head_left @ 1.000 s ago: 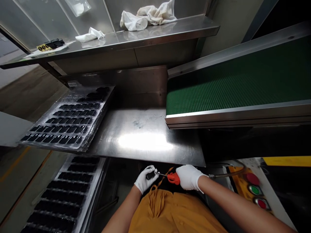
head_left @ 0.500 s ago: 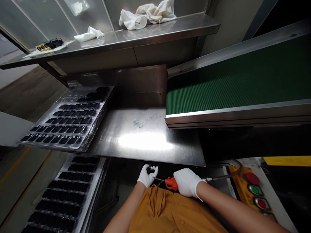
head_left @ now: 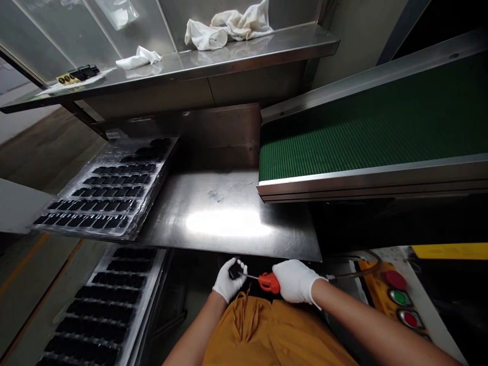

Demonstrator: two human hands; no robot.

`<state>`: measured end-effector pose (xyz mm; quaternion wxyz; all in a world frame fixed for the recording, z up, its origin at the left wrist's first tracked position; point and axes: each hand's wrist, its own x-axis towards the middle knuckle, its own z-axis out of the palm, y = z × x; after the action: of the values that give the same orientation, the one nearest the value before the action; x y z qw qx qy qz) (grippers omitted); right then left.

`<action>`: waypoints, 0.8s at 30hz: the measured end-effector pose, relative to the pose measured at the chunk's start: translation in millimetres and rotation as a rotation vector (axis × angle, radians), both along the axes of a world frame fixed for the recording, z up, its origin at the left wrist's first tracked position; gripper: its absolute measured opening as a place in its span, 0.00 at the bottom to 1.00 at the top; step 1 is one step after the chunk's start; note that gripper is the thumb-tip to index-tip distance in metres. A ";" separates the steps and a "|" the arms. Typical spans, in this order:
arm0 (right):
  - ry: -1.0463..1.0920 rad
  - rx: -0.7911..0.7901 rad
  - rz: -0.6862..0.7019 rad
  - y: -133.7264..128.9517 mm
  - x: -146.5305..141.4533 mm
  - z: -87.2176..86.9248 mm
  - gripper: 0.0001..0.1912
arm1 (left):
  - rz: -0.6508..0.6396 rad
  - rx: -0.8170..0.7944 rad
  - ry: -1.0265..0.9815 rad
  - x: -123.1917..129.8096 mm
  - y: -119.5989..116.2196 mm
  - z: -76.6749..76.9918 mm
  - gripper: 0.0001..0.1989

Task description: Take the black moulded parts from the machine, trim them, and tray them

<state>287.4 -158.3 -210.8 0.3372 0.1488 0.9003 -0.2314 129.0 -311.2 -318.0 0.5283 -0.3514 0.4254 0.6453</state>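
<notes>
White gloves cover both hands, low in the view in front of the mustard apron. My left hand [head_left: 227, 281] has its fingers wrapped round a small black part [head_left: 235, 270]. My right hand [head_left: 296, 281] grips a red air gun [head_left: 269, 282] with a thin metal nozzle. The nozzle points left, its tip at the black part. A hose runs from behind my right hand to the right. Just beyond the hands lies the front edge of the steel table [head_left: 229, 193].
Clear trays of black parts [head_left: 114, 191] stand on the table's left, with more trays [head_left: 99, 300] below. A green conveyor belt [head_left: 373, 122] is at right, a button panel [head_left: 402, 290] at lower right. White cloths [head_left: 240, 23] lie on a steel shelf [head_left: 229, 58].
My left hand has turned slightly, and the black part in it now shows more clearly. My right hand and the red air gun have hardly moved. The camera view has shifted a little.
</notes>
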 end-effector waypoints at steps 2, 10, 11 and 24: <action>-0.013 0.006 -0.020 3.6 1.3 3.4 0.13 | 0.004 0.074 -0.035 -1.2 -3.7 0.7 0.03; -0.023 -0.008 -0.007 8.8 8.1 20.2 0.14 | -0.089 0.207 0.056 -5.6 -12.6 7.1 0.11; -0.022 -0.026 0.003 8.4 8.8 22.0 0.14 | -0.099 0.206 0.073 -5.6 -12.5 8.9 0.12; 0.030 -0.071 -0.133 21.2 8.3 36.7 0.12 | -0.261 0.218 0.341 0.7 -11.3 4.9 0.25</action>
<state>295.7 -137.0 -174.1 0.3128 0.1926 0.8845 -0.2875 129.8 -322.5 -313.1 0.5624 -0.1204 0.4781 0.6638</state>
